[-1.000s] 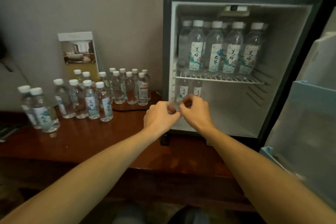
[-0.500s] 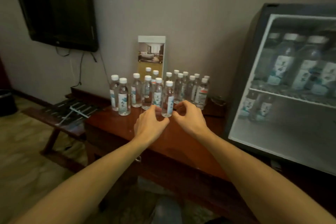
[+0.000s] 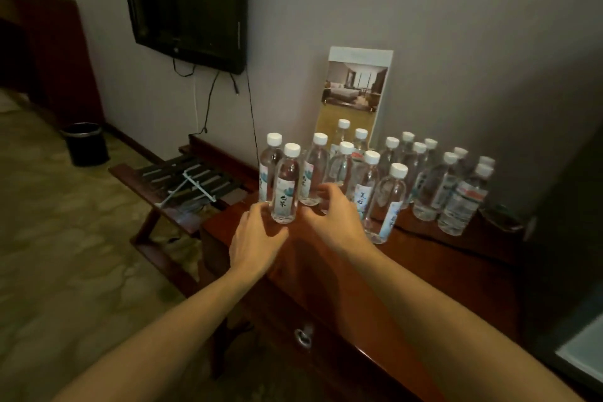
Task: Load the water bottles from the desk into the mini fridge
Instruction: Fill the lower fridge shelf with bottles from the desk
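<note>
Several clear water bottles with white caps stand in a cluster on the dark wooden desk (image 3: 424, 271). The nearest one at the front left (image 3: 286, 186) has a pale label. My left hand (image 3: 257, 238) reaches its base from the left, fingers relaxed and just touching or nearly touching it. My right hand (image 3: 332, 215) hovers to that bottle's right, fingers spread and lightly curved, in front of another bottle (image 3: 388, 206). Neither hand holds anything. Only the mini fridge's dark side (image 3: 564, 206) and a pale corner of its opening (image 3: 584, 356) show at the right edge.
A hotel brochure (image 3: 355, 91) leans on the wall behind the bottles. A wall TV (image 3: 186, 0) hangs upper left, cables dangling. A slatted luggage rack (image 3: 192, 183) stands left of the desk and a black bin (image 3: 86, 143) sits on the carpet.
My view has swung left from the fridge to the desk. Both hands have moved from the fridge's lower shelf to the front-left bottle and have opened from loosely curled.
</note>
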### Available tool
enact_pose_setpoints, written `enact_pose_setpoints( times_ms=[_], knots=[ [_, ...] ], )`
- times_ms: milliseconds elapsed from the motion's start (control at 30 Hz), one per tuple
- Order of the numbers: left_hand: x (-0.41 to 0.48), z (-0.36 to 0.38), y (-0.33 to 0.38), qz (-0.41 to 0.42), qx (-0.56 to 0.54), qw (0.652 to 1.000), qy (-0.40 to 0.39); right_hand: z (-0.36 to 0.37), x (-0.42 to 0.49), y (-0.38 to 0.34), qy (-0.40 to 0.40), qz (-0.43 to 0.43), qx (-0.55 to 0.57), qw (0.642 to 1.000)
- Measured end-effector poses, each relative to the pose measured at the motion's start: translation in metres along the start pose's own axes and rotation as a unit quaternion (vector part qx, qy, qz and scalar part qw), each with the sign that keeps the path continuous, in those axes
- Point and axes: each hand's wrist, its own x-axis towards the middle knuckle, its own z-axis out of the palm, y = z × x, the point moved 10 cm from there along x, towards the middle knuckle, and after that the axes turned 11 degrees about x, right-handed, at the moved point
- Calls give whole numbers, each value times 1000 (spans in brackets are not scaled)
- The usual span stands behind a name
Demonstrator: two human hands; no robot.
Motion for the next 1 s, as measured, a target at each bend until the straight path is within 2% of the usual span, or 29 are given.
enact_pose_setpoints(
  times_ms=[333,533,767,867,1000],
  knots=[
    [47,29,-6,16,-11,1000,24,47,58,25,-15,-17,88,996],
    [51,31,-9,-8,-22,999,26,59,65,32,-8,2,80,997],
    [29,18,9,-4,9,1000,19,41,40,24,-8,18,27,999],
    [11,11,28,22,38,999,4,23,17,21,-6,20,0,1000],
    [-24,-2,57,61,22,998,-5,-9,-21,9,21,26,3,999]
  ],
)
